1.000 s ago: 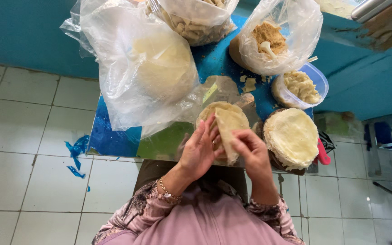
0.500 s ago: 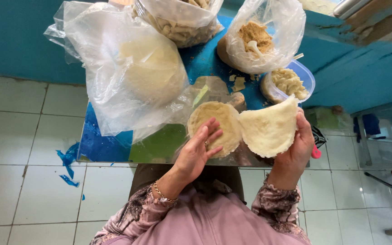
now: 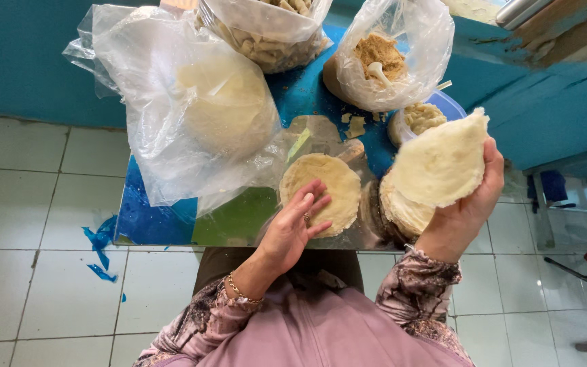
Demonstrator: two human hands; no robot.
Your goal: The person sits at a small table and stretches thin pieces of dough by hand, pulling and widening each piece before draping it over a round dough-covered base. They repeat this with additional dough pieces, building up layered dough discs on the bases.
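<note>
While the left hand is pressing spread fingers on a flat wrapper at six o'clock of the blue table, the right hand is gripping another wrapper at three o'clock, white floor tiles surrounding.

A pale round dough sheet stands tilted, lifted above a stack of similar rounds. Another flat, cream-coloured dough round lies on the counter, near its front edge.

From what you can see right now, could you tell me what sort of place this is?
Probably a small food-preparation spot, perhaps a home kitchen or stall. The right hand lifts a thin round wrapper, the left hand presses another flat round, and plastic bags of filling crowd a blue table over white floor tiles.
</note>
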